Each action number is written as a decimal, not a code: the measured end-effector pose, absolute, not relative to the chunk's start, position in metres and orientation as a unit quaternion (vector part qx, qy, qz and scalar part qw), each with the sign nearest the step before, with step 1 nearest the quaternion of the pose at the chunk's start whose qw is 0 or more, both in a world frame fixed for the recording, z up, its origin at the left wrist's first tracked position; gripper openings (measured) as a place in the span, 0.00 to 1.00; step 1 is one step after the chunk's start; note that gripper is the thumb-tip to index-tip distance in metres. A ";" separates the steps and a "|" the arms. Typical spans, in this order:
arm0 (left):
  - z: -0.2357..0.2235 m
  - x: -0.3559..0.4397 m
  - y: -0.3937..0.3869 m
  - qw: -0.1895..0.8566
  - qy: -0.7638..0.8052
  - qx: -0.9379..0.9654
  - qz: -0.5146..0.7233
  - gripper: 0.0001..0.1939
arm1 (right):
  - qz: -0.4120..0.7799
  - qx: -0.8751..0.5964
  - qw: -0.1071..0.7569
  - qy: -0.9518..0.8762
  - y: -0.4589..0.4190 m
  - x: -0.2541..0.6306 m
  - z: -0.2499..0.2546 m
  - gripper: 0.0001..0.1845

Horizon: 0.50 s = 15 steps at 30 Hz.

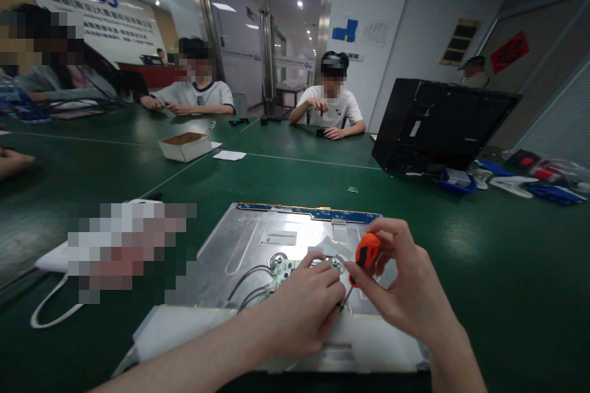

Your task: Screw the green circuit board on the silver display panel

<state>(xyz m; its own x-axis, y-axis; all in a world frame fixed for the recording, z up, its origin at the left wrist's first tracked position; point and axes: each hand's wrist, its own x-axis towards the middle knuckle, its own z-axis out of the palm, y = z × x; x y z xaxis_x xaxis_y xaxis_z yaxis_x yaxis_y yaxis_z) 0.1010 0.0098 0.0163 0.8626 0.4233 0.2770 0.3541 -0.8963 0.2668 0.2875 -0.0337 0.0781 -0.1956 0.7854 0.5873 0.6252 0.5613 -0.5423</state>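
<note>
My right hand (405, 282) grips an orange and black screwdriver (367, 250) by its handle, and the thin shaft slants down towards my left hand. Resting over a small green circuit board (282, 271), my left hand (313, 295) has its fingers curled, and whatever they pinch is hidden under them. The board sits on a flat silver metal panel (216, 270) with a blue circuit strip (313, 214) along its far edge. Black cables (251, 273) run from the board towards the near side. A whitish sheet (193, 331) covers the panel's near edge.
Left of the panel lies a white object with a strap (50, 258), partly blurred out. An open white box (184, 147) and papers (229, 155) are farther back. A large black device (437, 126) stands at right near a blue tray (457, 181). Several people sit around the green table (498, 258).
</note>
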 end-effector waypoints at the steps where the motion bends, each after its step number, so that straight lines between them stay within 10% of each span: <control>1: 0.017 0.101 0.009 0.105 0.202 0.959 0.166 0.08 | 0.090 -0.462 0.439 -0.766 -0.034 0.287 0.078 0.19; 15: 0.016 0.102 0.009 0.111 0.207 0.956 0.176 0.07 | 0.064 -0.459 0.398 -0.792 -0.039 0.287 0.085 0.18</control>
